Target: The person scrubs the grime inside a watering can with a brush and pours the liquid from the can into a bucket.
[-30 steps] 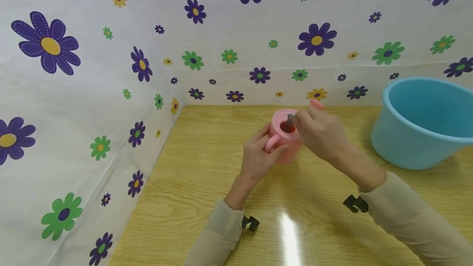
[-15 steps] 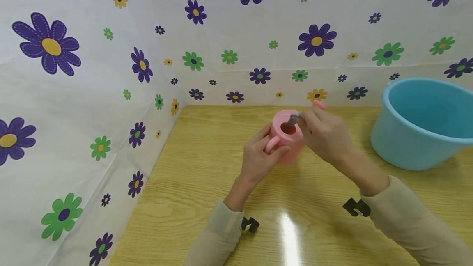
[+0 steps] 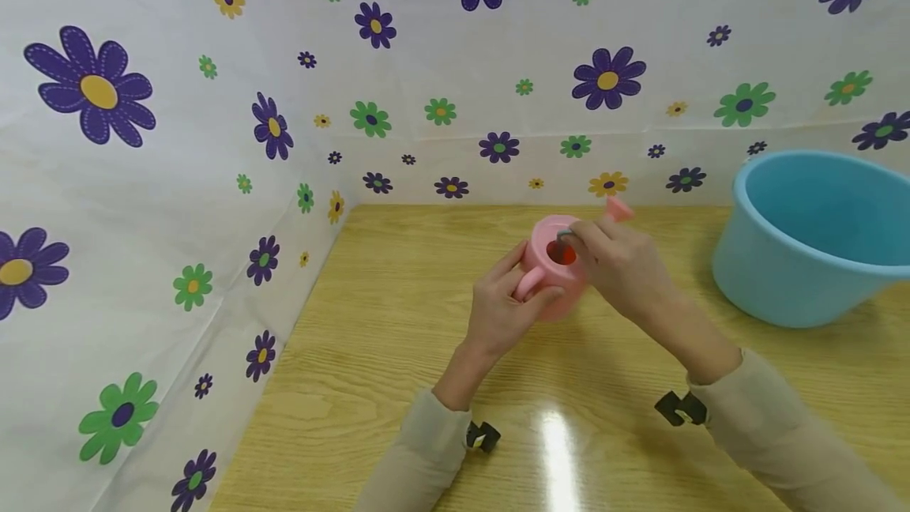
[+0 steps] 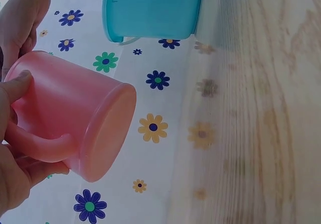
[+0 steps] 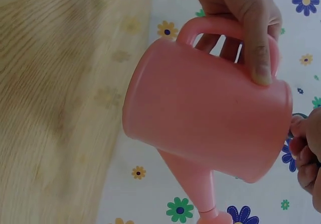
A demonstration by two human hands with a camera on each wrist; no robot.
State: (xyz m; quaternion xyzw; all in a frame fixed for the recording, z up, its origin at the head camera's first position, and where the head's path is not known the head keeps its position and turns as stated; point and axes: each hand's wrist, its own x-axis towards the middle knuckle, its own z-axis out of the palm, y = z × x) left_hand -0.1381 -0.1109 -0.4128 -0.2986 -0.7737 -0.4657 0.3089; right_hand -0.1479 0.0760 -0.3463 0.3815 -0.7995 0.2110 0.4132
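A pink watering can [image 3: 562, 299] is held at the middle of the table by my left hand [image 3: 498, 306]. The fingers grip around its handle [image 5: 220, 27], with the thumb pressed on the body. In the left wrist view its base [image 4: 114, 136] shows, apart from the tabletop. My right hand [image 3: 626, 271] pinches a thin grey-blue tool [image 3: 564, 234] at the can's round top opening. The tool's lower part goes down into the opening, and its kind cannot be made out. Beyond the right hand, the spout's flared end [image 3: 618, 209] sticks out; the rest of the spout is hidden there.
To the right stands a large light-blue tub [image 3: 782, 283] on the wood-grain table [image 3: 370, 354]. White cloth printed with flowers [image 3: 426, 46] hangs along the back and left sides of the table.
Both hands and the watering can have shifted slightly right and nearer to me. More of the spout's end shows past the right hand. The tool stays in the opening, its angle slightly changed.
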